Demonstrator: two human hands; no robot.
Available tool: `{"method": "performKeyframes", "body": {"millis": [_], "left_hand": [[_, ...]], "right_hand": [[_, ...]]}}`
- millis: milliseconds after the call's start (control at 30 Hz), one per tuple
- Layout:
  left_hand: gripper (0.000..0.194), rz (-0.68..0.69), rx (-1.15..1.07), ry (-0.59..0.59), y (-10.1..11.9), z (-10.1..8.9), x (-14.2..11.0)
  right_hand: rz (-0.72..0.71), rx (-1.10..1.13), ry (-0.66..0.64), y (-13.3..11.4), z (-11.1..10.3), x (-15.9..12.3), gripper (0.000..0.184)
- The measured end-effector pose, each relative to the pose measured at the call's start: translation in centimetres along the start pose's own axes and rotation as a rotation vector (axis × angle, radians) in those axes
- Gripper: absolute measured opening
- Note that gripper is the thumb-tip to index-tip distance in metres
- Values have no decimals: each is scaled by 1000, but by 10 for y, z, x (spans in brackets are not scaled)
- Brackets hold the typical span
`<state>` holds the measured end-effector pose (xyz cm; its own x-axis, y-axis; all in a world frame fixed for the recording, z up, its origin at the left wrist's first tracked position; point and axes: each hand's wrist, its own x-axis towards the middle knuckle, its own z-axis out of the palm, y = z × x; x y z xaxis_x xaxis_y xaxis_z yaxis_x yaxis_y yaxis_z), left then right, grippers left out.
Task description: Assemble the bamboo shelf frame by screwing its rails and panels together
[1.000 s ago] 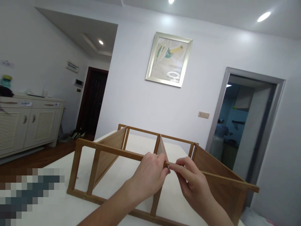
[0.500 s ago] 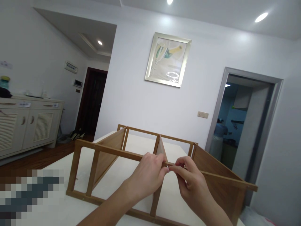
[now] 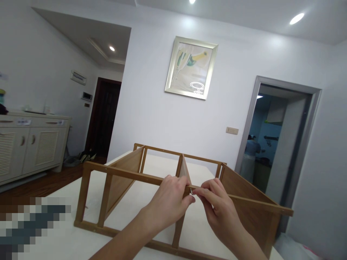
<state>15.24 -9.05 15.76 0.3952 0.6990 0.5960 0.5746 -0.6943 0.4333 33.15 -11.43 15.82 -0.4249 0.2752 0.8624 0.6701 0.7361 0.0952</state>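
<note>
A brown wooden shelf frame (image 3: 121,171) lies on its side on a white surface (image 3: 154,168), its slatless boards standing upright between the rails. My left hand (image 3: 173,193) is closed over the frame's near upper rail, around its middle, fingers on top and thumb in front. Just right of it, my right hand (image 3: 218,200) pinches with thumb and forefinger at a small silvery metal piece (image 3: 191,191), which sits at the rail's front face. The piece looks like a screw, but is too small to tell. Fingers hide part of the rail.
A white cabinet (image 3: 40,144) stands at the left, near a dark door (image 3: 104,115). A framed picture (image 3: 191,68) hangs on the wall. Through the right doorway (image 3: 258,119), a person (image 3: 252,148) stands in another room. Clear plastic (image 3: 292,249) lies at the lower right.
My left thumb has come away from the small metal piece, which now shows more clearly. My right hand stays beside it. The view has shifted slightly.
</note>
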Motion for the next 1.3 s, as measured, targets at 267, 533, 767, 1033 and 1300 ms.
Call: {"method": "performKeyframes", "body": {"millis": [267,533,767,1033,1300], "left_hand": [[13,-14,0,-2,2,0,0],[11,-1,5,9,0,0,0],[12,14,-17,12,1,-1,0],[8,12,-24,8,1,0,0],[11,-14,-48,-2,0,0,0]], "right_hand": [[17,0,-17,1,3,-2,27],[-23,-93,-10,-5,5,-2,32],[-25,-157,-17,-12,6,1,35],[-36,-100,-19,-12,5,7,41],[51,-56,-6,-5,0,2,17]]}}
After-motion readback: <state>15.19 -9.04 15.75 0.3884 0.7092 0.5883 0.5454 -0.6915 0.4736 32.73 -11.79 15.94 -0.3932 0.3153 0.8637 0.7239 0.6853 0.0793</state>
